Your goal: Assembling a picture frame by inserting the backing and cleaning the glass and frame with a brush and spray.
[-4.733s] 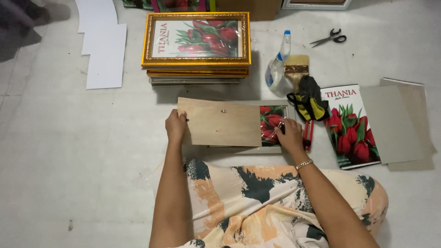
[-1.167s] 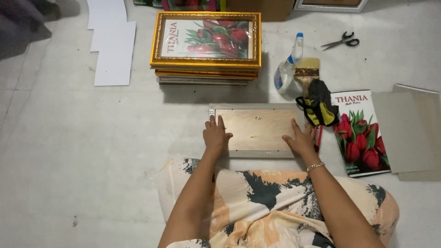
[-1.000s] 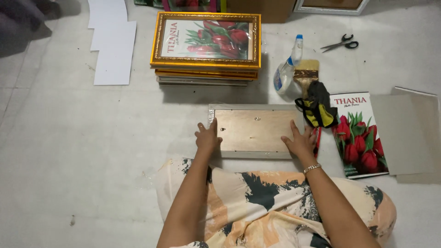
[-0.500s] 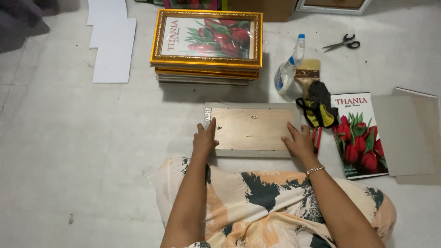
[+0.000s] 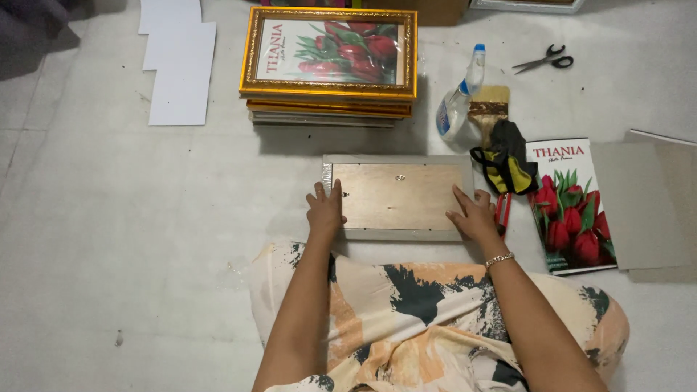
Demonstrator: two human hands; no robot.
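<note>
Picture frame (image 5: 398, 196), lying face down on the pale floor at the centre of the view, showed its brown backing board inside a silvery border. My left hand (image 5: 324, 210) rested flat on its left end, fingers spread and lying open across the border and board, gripping nothing. My right hand (image 5: 475, 215) lay the same way on the right end, palm down, fingers loosely splayed, a thin bracelet at the wrist. I judged the frame to be light and stiff, but fragile if glass sat under the board, so the two short ends, where my hands were, seemed the safest hold.

At upper centre stood a stack of gold frames (image 5: 330, 69) with a tulip picture on top, just beyond the face-down frame. A spray bottle (image 5: 459, 104) and a paintbrush (image 5: 490, 109) lay to the upper right, with scissors (image 5: 543, 59) further up. A dark and yellow cloth (image 5: 504, 160) sat just beside the frame's right end, near a loose tulip print (image 5: 570, 203) and a grey card sheet (image 5: 642, 203). White sheets (image 5: 178, 62) lay at upper left. My patterned garment filled the bottom.
</note>
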